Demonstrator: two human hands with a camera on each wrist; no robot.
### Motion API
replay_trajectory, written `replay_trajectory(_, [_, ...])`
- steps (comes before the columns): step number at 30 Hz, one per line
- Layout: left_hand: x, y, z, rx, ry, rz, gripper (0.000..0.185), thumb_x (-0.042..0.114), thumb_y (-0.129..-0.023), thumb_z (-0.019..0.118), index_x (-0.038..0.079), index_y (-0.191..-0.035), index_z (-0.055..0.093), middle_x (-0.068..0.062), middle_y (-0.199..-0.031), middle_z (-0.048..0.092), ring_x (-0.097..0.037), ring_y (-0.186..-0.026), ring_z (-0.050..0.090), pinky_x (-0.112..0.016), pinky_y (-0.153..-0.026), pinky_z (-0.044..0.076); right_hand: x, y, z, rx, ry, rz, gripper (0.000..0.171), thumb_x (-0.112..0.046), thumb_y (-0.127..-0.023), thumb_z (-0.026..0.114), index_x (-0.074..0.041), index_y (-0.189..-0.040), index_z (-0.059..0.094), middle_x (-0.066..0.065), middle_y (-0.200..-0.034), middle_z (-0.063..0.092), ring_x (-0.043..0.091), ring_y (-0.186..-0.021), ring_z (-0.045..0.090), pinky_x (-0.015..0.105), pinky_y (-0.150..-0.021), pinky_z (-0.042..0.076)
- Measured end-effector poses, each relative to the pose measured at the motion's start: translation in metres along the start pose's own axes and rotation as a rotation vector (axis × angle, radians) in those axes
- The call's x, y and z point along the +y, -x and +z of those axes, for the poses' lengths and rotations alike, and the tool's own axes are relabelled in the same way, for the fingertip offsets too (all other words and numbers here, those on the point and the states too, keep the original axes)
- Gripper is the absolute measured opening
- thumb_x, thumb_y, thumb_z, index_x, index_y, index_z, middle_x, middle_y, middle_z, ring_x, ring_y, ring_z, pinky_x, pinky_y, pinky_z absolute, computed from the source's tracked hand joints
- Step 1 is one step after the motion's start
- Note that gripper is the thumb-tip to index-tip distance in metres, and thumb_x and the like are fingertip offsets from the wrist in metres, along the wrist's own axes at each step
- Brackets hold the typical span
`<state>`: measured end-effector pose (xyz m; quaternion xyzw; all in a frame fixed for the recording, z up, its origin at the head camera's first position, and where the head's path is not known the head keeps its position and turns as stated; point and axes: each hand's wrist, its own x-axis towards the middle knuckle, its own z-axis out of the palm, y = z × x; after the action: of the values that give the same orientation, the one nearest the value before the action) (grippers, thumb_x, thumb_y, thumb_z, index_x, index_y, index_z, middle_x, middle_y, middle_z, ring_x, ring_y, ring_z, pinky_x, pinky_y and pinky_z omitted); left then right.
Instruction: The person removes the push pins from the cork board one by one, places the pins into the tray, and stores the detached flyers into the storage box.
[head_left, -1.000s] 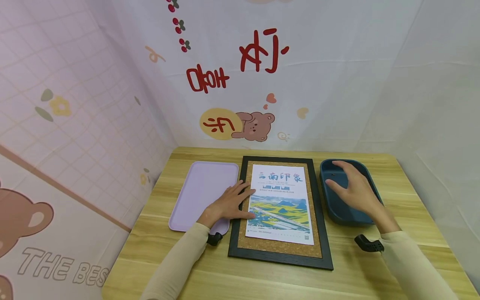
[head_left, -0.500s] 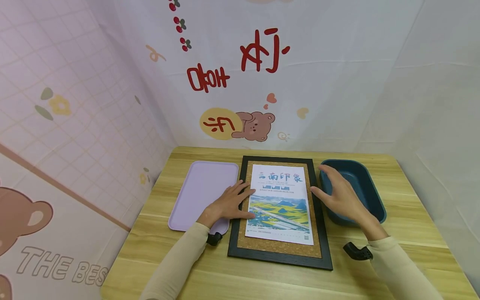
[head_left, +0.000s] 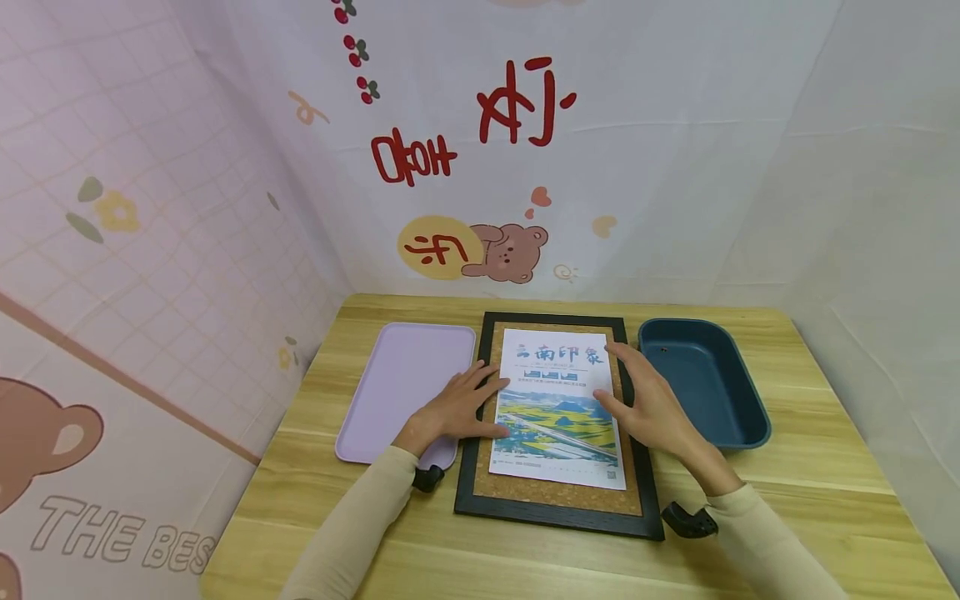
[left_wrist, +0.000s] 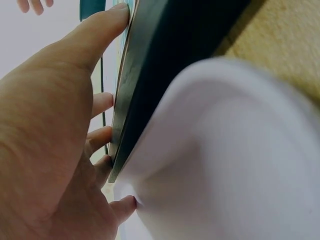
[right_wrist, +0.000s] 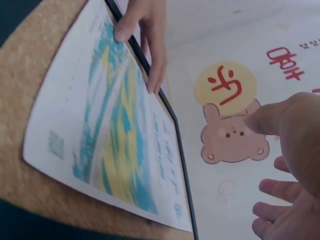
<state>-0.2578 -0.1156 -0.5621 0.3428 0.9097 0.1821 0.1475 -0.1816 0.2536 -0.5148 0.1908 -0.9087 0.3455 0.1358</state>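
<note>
A printed landscape poster lies on a cork board with a black frame. My left hand has its fingers spread over the frame's left side. In the head view its thumb and fingertips reach the poster's left edge; in the left wrist view one finger is by the tray's rim. My right hand is over the poster's upper right part, thumb and fingers apart. The right wrist view shows it raised, with nothing visible between thumb and fingers.
A lilac tray lies left of the board, partly under my left wrist. To the right stands a deep blue bin with a tiny dark speck inside, too small to identify. A printed curtain hangs behind the wooden table.
My right hand has moved left, from over the blue bin to over the right side of the poster. The left hand and the board have stayed in place.
</note>
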Motion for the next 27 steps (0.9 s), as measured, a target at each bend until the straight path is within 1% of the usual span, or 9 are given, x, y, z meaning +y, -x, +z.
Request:
replay_trajectory(5, [0.000,0.000,0.001,-0.003,0.011,-0.004,0.098,0.065,-0.102,0.078,0.022,-0.179,0.035,-0.012,-0.191,0.019,-0.043,-0.180,0.007,-0.076,-0.139,0.018,-0.002,0.002,0.012,0.005,-0.008,0.020,0.078,-0.013,-0.103,0.084,0.005,-0.168,0.044,0.034,-0.172,0.044,0.058,-0.155,0.048,0.079,-0.118,0.045])
replay_trajectory(12, [0.001,0.002,-0.001,0.001,0.032,-0.012,0.098,0.064,-0.101,0.079,0.022,-0.179,0.037,-0.012,-0.191,0.020,-0.041,-0.180,0.006,-0.076,-0.139,0.018,-0.001,0.006,0.026,-0.028,-0.005,0.065,0.077,-0.016,-0.105,0.082,0.008,-0.167,0.043,0.035,-0.174,0.042,0.058,-0.157,0.046,0.080,-0.120,0.044])
replay_trajectory(20, [0.001,0.002,0.000,0.022,0.028,0.003,0.097,0.064,-0.101,0.079,0.020,-0.178,0.039,-0.014,-0.190,0.022,-0.043,-0.179,0.009,-0.077,-0.139,0.020,0.004,0.009,0.034,-0.019,0.000,0.125,0.077,-0.015,-0.103,0.083,0.010,-0.165,0.045,0.037,-0.169,0.047,0.059,-0.153,0.051,0.078,-0.120,0.046])
replay_trajectory(24, [0.002,0.000,0.001,0.073,0.061,0.008,0.092,0.059,-0.104,0.078,0.017,-0.176,0.041,-0.016,-0.187,0.030,-0.045,-0.178,0.017,-0.072,-0.140,0.024,0.005,0.011,0.037,-0.028,-0.004,0.153,0.078,-0.014,-0.103,0.083,0.011,-0.165,0.044,0.038,-0.169,0.045,0.061,-0.153,0.050,0.079,-0.119,0.045])
replay_trajectory(27, [0.004,-0.001,0.002,0.142,0.094,0.006,0.085,0.052,-0.105,0.079,0.013,-0.174,0.046,-0.018,-0.182,0.040,-0.044,-0.174,0.030,-0.066,-0.139,0.031,0.006,0.012,0.037,-0.038,-0.011,0.166,0.079,-0.015,-0.103,0.083,0.011,-0.166,0.042,0.039,-0.170,0.044,0.061,-0.154,0.049,0.080,-0.119,0.045])
